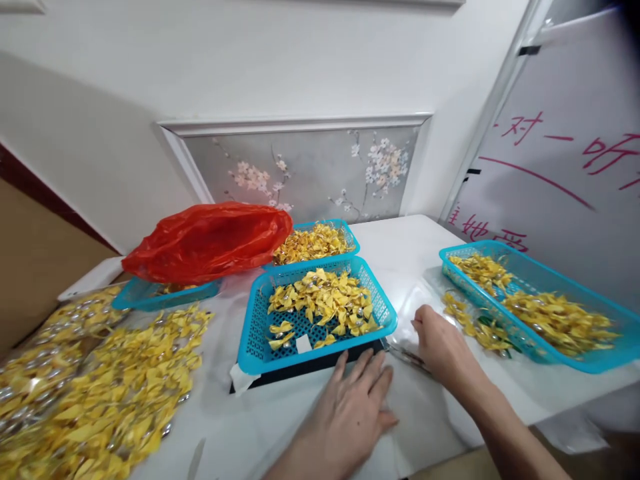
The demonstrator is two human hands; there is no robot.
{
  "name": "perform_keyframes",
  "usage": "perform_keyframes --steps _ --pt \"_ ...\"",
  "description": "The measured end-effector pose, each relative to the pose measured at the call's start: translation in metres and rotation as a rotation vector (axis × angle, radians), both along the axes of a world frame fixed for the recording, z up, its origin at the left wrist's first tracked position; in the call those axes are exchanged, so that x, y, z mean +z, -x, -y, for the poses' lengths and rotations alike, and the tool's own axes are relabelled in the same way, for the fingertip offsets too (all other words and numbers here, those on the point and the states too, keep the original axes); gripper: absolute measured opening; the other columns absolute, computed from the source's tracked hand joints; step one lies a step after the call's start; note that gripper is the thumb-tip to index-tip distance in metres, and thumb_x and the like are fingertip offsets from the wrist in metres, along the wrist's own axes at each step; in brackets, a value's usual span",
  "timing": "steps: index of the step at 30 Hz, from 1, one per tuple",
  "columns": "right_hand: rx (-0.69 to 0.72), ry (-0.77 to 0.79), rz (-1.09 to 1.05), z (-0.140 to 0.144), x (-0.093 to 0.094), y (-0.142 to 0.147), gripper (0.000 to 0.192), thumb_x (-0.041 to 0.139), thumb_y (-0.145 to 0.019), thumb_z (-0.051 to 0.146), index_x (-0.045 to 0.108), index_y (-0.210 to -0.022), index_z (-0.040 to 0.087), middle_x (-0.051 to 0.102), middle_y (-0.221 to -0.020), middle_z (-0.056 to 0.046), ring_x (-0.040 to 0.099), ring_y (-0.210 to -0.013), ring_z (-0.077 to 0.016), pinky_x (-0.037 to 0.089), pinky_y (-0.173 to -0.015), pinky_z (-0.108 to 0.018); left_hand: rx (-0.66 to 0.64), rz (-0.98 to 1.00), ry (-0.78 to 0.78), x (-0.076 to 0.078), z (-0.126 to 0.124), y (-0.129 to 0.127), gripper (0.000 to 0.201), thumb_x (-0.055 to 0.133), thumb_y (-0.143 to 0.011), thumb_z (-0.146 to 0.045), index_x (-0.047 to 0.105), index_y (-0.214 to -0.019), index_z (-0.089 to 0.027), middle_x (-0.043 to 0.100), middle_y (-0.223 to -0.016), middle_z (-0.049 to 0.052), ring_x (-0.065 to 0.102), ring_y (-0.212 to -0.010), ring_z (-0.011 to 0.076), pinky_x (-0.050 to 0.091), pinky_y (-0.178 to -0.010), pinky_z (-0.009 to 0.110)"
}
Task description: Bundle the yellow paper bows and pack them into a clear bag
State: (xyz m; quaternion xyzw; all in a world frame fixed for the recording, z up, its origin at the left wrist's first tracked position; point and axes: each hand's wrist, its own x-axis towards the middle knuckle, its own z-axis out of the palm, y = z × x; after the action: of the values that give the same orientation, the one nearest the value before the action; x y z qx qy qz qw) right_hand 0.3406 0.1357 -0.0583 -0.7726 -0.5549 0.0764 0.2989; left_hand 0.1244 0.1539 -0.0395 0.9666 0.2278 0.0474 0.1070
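My left hand [353,403] lies palm down with its fingers spread, the tips at the front edge of the middle blue basket [255,333]. That basket holds yellow ribbon-like flower pieces [323,300] with silvery beads, and a small white tag [303,344] rests at its front. To the right, my right hand [443,343] is closed, thumb and fingers pressed together; what they hold, if anything, is hidden. A thin metal tool [406,355] lies beside and partly under it, its kind unclear. Several yellow pieces [475,323] lie loose between this hand and the right blue basket [543,257].
Many yellow beaded pieces [130,387] spread across the table's left side. A red plastic bag [210,243] covers part of another blue basket [135,297]. Behind the middle basket stands a filled blue basket [353,243]. A whiteboard [560,87] with red writing leans at right.
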Motion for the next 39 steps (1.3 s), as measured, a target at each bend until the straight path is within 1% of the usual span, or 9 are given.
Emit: perform_keyframes --steps 3,5,9,13,19,28,33,36,39 --pt "-0.024 0.061 -0.074 -0.032 0.009 -0.014 0.019 0.055 -0.093 0.032 0.059 -0.100 0.014 0.062 -0.091 -0.003 0.061 -0.077 -0.0151 0.051 -0.069 -0.032 0.046 -0.027 -0.015 0.003 -0.002 0.002 0.050 0.042 -0.093 -0.047 0.046 -0.137 -0.024 0.041 -0.150 0.008 0.036 -0.138 0.0271 0.031 -0.109 0.057" --pt "-0.031 0.091 -0.146 -0.056 0.012 -0.018 0.026 0.056 -0.093 0.033 0.058 -0.112 0.015 0.061 -0.107 -0.006 0.062 -0.088 -0.0176 0.053 -0.075 -0.036 0.100 -0.084 -0.038 0.007 -0.003 0.004 0.050 0.048 -0.091 -0.044 0.046 -0.137 -0.024 0.040 -0.150 0.008 0.036 -0.137 0.0280 0.033 -0.108 0.058" --pt "0.000 0.126 -0.278 -0.091 0.010 -0.011 0.029 0.057 -0.093 0.032 0.056 -0.117 0.016 0.060 -0.114 -0.007 0.062 -0.093 -0.0194 0.054 -0.079 -0.039 0.197 -0.213 -0.090 0.012 -0.004 0.015 0.052 0.056 -0.086 -0.025 0.048 -0.136 -0.019 0.037 -0.150 0.011 0.040 -0.135 0.0315 0.038 -0.104 0.059" --pt "0.109 0.134 -0.334 -0.095 0.002 0.000 0.029 0.058 -0.092 0.033 0.057 -0.116 0.016 0.060 -0.115 -0.007 0.062 -0.095 -0.0207 0.053 -0.079 -0.039 0.276 -0.246 -0.116 0.010 -0.004 0.035 0.050 0.054 -0.085 -0.021 0.051 -0.134 -0.017 0.040 -0.147 0.012 0.045 -0.131 0.0335 0.043 -0.100 0.060" --pt "0.202 0.168 -0.303 -0.092 -0.001 0.024 0.029 0.057 -0.093 0.033 0.057 -0.116 0.016 0.059 -0.116 -0.007 0.062 -0.096 -0.0208 0.053 -0.080 -0.040 0.254 -0.216 -0.072 0.006 -0.004 0.057 0.053 0.052 -0.087 -0.026 0.045 -0.139 -0.020 0.038 -0.148 0.008 0.042 -0.133 0.0308 0.038 -0.104 0.061" --pt "0.232 0.180 -0.076 -0.113 0.008 0.051 0.029 0.057 -0.093 0.032 0.056 -0.118 0.017 0.059 -0.117 -0.008 0.061 -0.098 -0.0208 0.052 -0.082 -0.040 0.306 -0.182 -0.017 0.013 0.000 0.057 0.053 0.056 -0.085 -0.025 0.047 -0.137 -0.019 0.042 -0.147 0.009 0.041 -0.134 0.0302 0.035 -0.105 0.062" --pt "0.255 0.130 -0.009 -0.088 0.018 0.036 0.025 0.056 -0.094 0.032 0.058 -0.114 0.017 0.061 -0.113 -0.007 0.062 -0.095 -0.0191 0.052 -0.081 -0.039 0.319 -0.166 -0.018 0.009 0.005 0.054 0.058 0.057 -0.084 -0.022 0.042 -0.140 -0.013 0.040 -0.148 0.013 0.040 -0.134 0.0325 0.036 -0.105 0.061" --pt "0.255 0.109 0.016 -0.044 0.021 0.021 0.022 0.049 -0.096 0.030 0.059 -0.110 0.016 0.065 -0.100 -0.005 0.063 -0.086 -0.0174 0.051 -0.079 -0.036 0.276 -0.132 -0.062 0.006 0.009 0.060 0.058 0.056 -0.084 -0.018 0.042 -0.140 -0.013 0.040 -0.148 0.013 0.043 -0.132 0.0331 0.043 -0.101 0.058" --pt "0.195 0.133 0.064 0.010 0.013 0.012 0.021 0.048 -0.092 0.032 0.063 -0.099 0.020 0.067 -0.092 -0.006 0.063 -0.080 -0.0209 0.048 -0.075 -0.035 0.083 -0.080 -0.125 0.001 0.013 0.062 0.051 0.058 -0.084 -0.021 0.049 -0.134 -0.018 0.049 -0.143 0.010 0.051 -0.126 0.0325 0.050 -0.095 0.054"
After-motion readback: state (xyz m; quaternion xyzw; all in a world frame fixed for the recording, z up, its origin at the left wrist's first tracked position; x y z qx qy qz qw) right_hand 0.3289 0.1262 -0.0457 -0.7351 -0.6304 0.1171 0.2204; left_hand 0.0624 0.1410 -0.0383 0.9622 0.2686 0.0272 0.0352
